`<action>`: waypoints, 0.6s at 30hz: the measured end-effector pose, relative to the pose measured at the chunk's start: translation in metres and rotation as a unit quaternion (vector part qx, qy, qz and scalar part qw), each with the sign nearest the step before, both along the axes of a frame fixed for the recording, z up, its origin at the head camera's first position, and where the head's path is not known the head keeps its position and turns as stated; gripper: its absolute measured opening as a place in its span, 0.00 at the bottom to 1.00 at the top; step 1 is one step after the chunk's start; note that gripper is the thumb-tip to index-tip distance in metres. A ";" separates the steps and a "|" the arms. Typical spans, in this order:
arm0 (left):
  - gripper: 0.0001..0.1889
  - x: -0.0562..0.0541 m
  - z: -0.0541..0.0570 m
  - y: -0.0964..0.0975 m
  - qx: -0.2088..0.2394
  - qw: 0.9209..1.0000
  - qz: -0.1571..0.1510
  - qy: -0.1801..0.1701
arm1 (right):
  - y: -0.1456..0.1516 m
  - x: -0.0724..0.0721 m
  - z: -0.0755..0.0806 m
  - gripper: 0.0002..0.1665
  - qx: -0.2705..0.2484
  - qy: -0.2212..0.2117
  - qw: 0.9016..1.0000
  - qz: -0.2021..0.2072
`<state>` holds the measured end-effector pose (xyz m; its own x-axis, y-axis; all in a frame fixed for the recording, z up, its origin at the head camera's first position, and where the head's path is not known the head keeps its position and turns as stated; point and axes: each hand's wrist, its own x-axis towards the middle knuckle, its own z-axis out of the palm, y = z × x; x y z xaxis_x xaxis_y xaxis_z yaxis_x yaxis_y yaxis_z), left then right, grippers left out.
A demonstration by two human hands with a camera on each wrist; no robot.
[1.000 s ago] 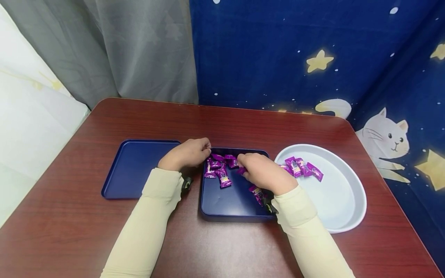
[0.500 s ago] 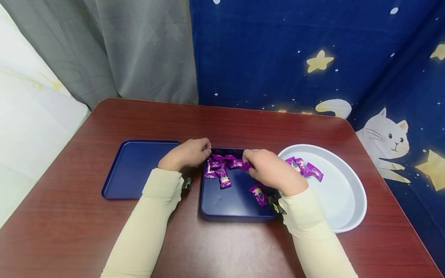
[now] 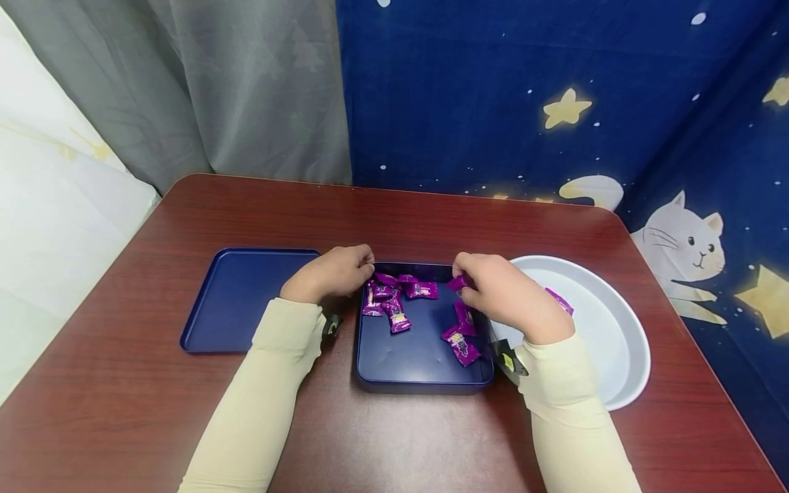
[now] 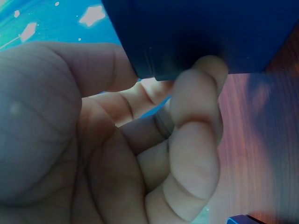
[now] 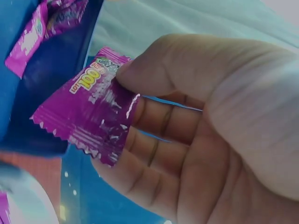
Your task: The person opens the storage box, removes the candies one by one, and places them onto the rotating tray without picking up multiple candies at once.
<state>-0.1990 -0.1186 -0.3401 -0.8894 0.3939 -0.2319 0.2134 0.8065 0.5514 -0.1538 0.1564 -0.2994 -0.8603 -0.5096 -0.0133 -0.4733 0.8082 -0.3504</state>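
A dark blue rectangular tin (image 3: pixel 413 356) stands in the middle of the table with several purple-wrapped candies (image 3: pixel 396 316) inside, mostly at its back left. My left hand (image 3: pixel 333 274) holds the tin's back left corner; the left wrist view shows its thumb and fingertips gripping the tin's wall (image 4: pixel 187 37). Over the tin's back right corner, my right hand (image 3: pixel 508 294) pinches one purple candy (image 5: pixel 91 107) between thumb and fingers. Two more candies (image 3: pixel 462 346) lie below that hand, at the right side of the tin.
Left of the tin lies a flat blue lid or tray (image 3: pixel 246 301). A white oval tray (image 3: pixel 600 376) stands at the right, partly behind the right forearm; one purple candy (image 3: pixel 559 300) shows in it. Curtains hang behind the table.
My right hand has moved right and slightly back with a candy pinched in it, uncovering a candy at the tin's right side. It now hides most candies in the white tray. My left hand stays put.
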 end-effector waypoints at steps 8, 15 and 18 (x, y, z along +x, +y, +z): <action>0.07 0.001 0.002 0.000 0.000 1.000 0.000 0.002 | 0.025 -0.005 0.004 0.10 -0.015 -0.018 0.999 -0.036; 0.07 -0.001 0.001 -0.001 0.002 1.000 -0.004 0.000 | 0.054 -0.009 0.003 0.15 -0.024 -0.050 0.995 -0.085; 0.07 -0.001 0.001 -0.001 0.001 1.000 -0.005 -0.001 | 0.064 -0.012 -0.001 0.15 -0.014 -0.042 0.994 -0.099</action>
